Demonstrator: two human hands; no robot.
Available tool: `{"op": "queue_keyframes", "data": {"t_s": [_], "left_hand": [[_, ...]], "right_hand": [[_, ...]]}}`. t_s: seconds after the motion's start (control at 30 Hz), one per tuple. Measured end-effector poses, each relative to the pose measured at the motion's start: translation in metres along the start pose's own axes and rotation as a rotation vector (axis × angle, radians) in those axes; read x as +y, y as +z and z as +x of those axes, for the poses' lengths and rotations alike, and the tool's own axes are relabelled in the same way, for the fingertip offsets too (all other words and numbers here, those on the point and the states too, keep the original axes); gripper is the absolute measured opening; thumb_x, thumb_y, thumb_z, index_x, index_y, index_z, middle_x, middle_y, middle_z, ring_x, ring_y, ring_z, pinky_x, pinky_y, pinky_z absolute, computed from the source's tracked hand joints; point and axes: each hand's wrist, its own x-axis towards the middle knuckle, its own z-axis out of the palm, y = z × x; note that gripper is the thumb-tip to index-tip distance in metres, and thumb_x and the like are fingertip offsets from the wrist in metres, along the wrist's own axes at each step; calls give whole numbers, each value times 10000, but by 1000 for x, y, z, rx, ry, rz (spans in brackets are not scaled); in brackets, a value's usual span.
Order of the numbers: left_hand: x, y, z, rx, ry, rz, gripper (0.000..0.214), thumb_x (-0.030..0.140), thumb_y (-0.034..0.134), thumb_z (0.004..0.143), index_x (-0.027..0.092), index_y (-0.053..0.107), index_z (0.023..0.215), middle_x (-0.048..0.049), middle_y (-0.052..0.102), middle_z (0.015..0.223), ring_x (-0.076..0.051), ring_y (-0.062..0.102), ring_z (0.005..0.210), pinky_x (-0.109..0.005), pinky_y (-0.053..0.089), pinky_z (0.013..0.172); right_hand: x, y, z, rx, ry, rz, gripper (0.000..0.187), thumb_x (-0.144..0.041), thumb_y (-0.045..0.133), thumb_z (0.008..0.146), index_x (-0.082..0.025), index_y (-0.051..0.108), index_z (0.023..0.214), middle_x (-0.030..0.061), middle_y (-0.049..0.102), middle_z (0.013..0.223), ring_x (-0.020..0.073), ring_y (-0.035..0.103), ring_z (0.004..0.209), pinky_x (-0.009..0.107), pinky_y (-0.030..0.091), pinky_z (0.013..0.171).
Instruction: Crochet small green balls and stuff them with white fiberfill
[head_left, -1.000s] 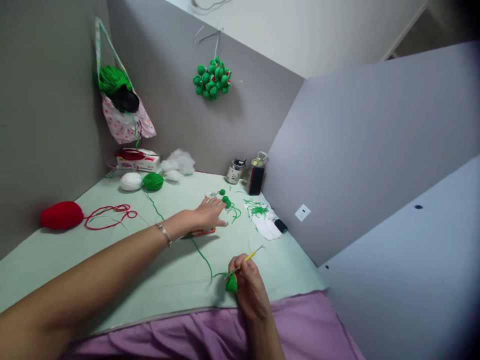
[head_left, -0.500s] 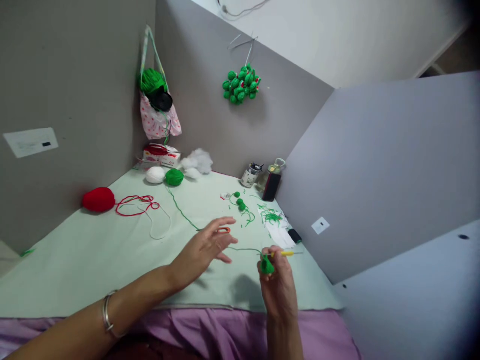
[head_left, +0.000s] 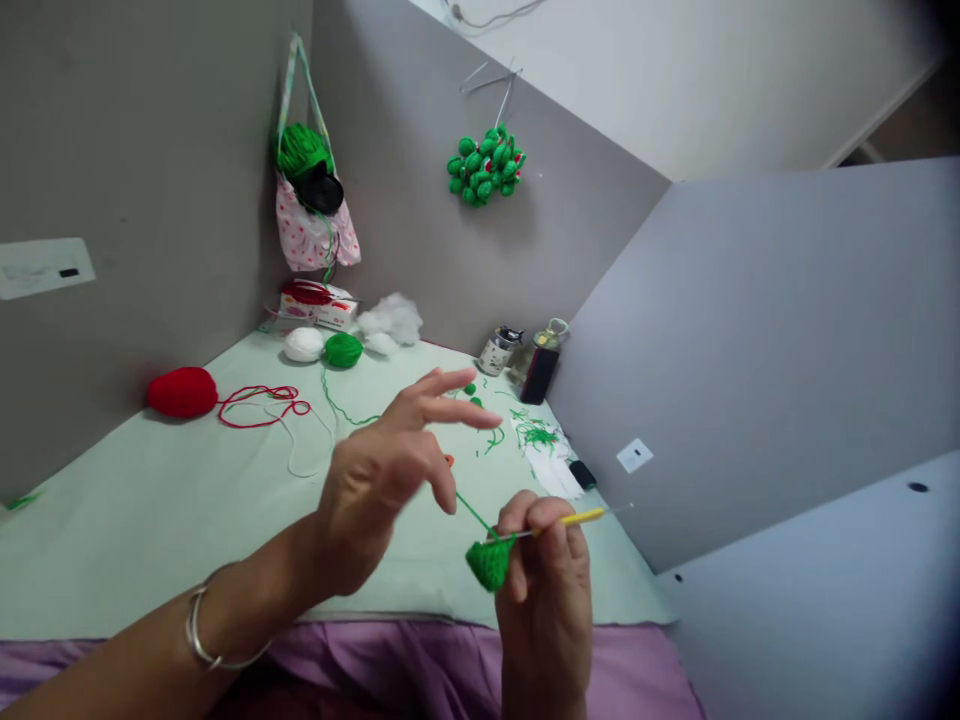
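Note:
My right hand is closed around a crochet hook with a yellow handle. The hook's metal shaft meets a small green crocheted piece, cup-shaped, at my right fingertips. To the left, my left hand is raised over the table with its fingers stretched out and apart. A strand of green yarn runs taut from the piece up to my left fingers; how it passes around them is hidden. Behind the hand, the yarn leads back to a green yarn ball.
A red yarn ball and a white one lie on the left. White stuffing sits at the back. Green yarn scraps and a jar are on the right. A bag and green crocheted balls hang on the walls.
My left hand has lifted, with its fingers more spread. My right hand has turned and brought the green piece left and lower, and the yarn between the hands is now taut.

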Motion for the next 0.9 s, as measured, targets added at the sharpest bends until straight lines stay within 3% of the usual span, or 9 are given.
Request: {"op": "queue_keyframes", "data": {"t_s": [0.03, 0.1, 0.2, 0.27, 0.33, 0.4, 0.5, 0.67, 0.9], "left_hand": [[-5, 0, -4, -53, 89, 28, 803, 817, 218, 957, 282, 740, 666, -32, 727, 1348, -352, 310, 1562, -593, 98, 1314], [-16, 4, -13, -104, 105, 28, 563, 738, 465, 958, 316, 834, 897, -32, 710, 1397, -370, 327, 1553, -618, 23, 1310], [-24, 14, -25, -169, -151, -208, 443, 574, 643, 947, 342, 737, 1313, -66, 681, 1425, -364, 421, 1487, -611, 256, 1260], [-23, 19, -30, -156, -322, -401, 466, 489, 718, 915, 338, 705, 1356, -75, 722, 1273, -337, 573, 1322, -541, 414, 1173], [-19, 20, -33, -133, -411, -533, 483, 407, 791, 863, 328, 716, 1334, -47, 718, 1056, -291, 652, 1141, -481, 476, 1104], [-16, 19, -35, -130, -450, -608, 525, 332, 826, 830, 314, 705, 1341, -12, 671, 917, -246, 666, 1008, -446, 492, 1055], [-16, 17, -37, -159, -502, -679, 573, 278, 810, 858, 276, 640, 1405, 13, 642, 874, -189, 649, 909, -400, 487, 998], [-22, 13, -40, -118, -572, -803, 658, 253, 812, 873, 255, 535, 1470, 19, 648, 920, -161, 644, 917, -340, 484, 916], [-25, 9, -44, -109, -582, -807, 677, 236, 798, 885, 243, 482, 1484, 14, 660, 945, -159, 644, 915, -339, 484, 903]], "right_hand": [[0, -1, 2, 30, -18, -11, 233, -460, 759, 896, -250, 718, 804, -22, 680, 744, 19, 336, 411, 188, 289, 431], [3, -3, 4, 84, -52, -50, 224, -457, 774, 884, -253, 722, 810, -12, 700, 758, 38, 397, 439, 197, 335, 448], [10, -5, 5, 117, -108, -115, 193, -428, 758, 904, -246, 748, 840, 9, 742, 820, 45, 436, 458, 210, 379, 465], [16, -7, 3, 117, -148, -156, 172, -405, 733, 929, -246, 765, 872, 14, 755, 857, 46, 462, 473, 217, 408, 488], [23, -8, 1, 119, -187, -200, 146, -374, 708, 953, -253, 777, 908, 15, 760, 883, 59, 510, 507, 228, 440, 516], [28, -9, -2, 118, -237, -235, 126, -333, 688, 970, -258, 782, 931, 14, 756, 887, 81, 558, 557, 237, 466, 539], [35, -10, -4, 89, -309, -252, 129, -272, 656, 992, -261, 781, 960, 15, 749, 889, 107, 610, 641, 240, 498, 566], [43, -11, -4, 45, -336, -257, 166, -219, 611, 1018, -269, 769, 1007, 0, 742, 928, 91, 615, 684, 229, 511, 606], [47, -11, -4, -45, -334, -296, 186, -196, 603, 1018, -271, 772, 1037, 5, 750, 962, 98, 619, 723, 231, 512, 611]]}}
